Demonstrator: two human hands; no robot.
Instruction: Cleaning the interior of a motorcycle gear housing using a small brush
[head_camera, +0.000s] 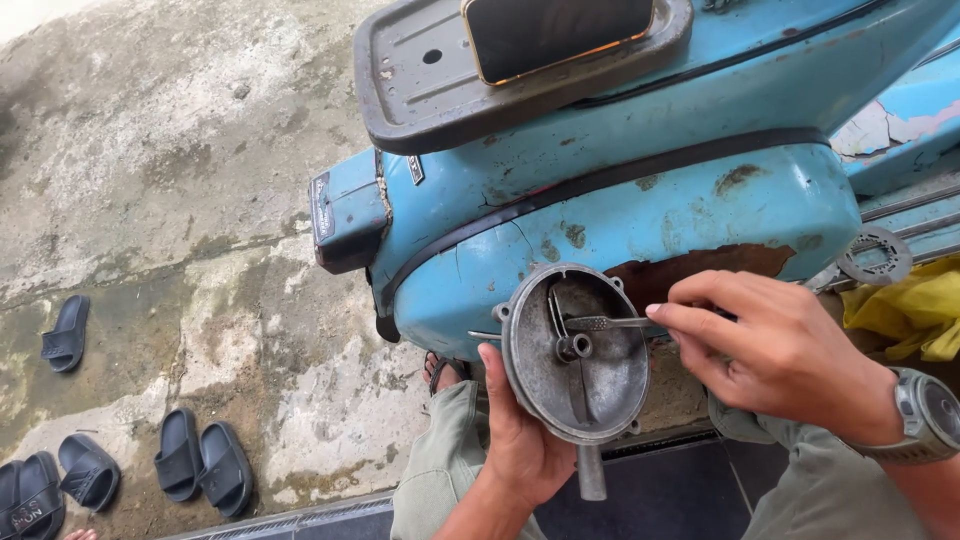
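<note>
Two hands are busy in front of my knees. My left hand (520, 440) grips a round grey metal cover (578, 352) from below and behind, thumb on its left rim; most of my fingers are hidden behind it, so I cannot tell how they lie. The cover faces me, hollow side up, with a small hub (574, 347) in the middle and a short tube (591, 472) sticking out at the bottom edge, past my palm. My right hand (780, 350) pinches the end of a thin metal tool (600, 323) between thumb and fingertips; its ridged tip lies across the hollow, just above the hub. Whether the tip touches the metal, I cannot make out, and the part I pinch is covered by my fingers. A watch (928, 412) sits on my right wrist.

Behind the cover stands an old blue scooter (620, 200) with rusty patches, cut off at the top and right edges. A dark flat rack (420, 90) on it carries a black slab with a shiny rim (555, 35), only partly in view. A toothed metal ring (875, 255) lies to the right, beside a yellow cloth (910, 310) that the edge cuts off. Several black sandals (190, 460) lie on the stained concrete floor (160, 200) at left.
</note>
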